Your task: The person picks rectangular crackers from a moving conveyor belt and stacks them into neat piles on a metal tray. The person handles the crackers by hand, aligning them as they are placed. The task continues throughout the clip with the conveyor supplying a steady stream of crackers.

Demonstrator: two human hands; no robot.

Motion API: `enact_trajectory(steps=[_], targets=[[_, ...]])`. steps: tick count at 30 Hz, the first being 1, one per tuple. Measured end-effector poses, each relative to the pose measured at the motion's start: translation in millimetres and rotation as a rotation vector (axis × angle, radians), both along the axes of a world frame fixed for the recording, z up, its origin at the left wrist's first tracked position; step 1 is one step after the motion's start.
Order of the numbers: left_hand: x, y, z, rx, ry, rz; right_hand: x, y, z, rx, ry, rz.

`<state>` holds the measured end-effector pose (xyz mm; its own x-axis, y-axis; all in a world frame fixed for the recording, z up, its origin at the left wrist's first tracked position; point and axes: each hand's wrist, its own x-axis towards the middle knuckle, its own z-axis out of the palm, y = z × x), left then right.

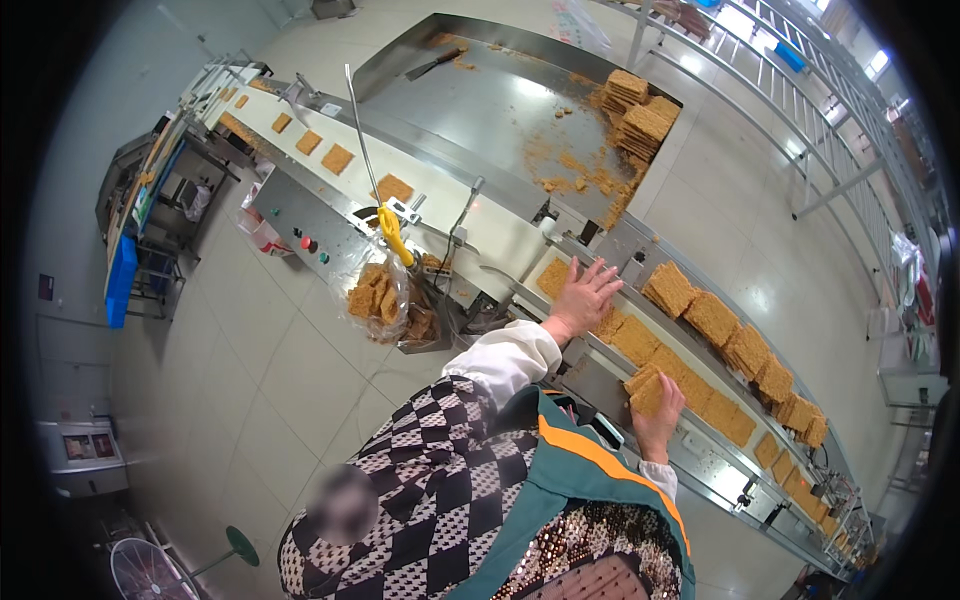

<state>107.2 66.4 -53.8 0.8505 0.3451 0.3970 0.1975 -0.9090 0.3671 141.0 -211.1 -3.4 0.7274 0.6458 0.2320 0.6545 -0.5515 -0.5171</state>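
My left hand [586,301] lies flat, palm down, over a row of golden-brown crisp square cakes [636,337] in a narrow conveyor channel. Its fingers are spread, and part of a cake [553,277] shows just left of them. What is beneath the palm is hidden. My right hand [660,420] grips a few similar squares [646,386] at the channel's near side. Beyond the channel, several leaning stacks of squares [711,318] line a metal ledge. More single squares [337,158] lie spaced along the white belt [450,217] to the left.
A steel tray table [480,97] behind the belt holds piled squares [645,124], crumbs and a scraper [435,64]. Left of my arm, a clear bag of broken pieces [375,300] hangs by a yellow-handled fixture [393,234]. Sensor posts [466,206] and metal guides rise beside the belt.
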Motion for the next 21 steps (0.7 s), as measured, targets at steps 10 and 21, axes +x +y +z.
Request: enact_trajectory(steps=[10, 21], targets=[[0.7, 0.0, 3.5, -0.001, 0.066, 0.003, 7.1, -5.0, 2.3, 0.014, -0.032, 0.087], [1.1, 3.1, -2.8, 0.061, 0.134, -0.021, 27.6, 3.9, 1.2, 0.122, 0.116, 0.065]])
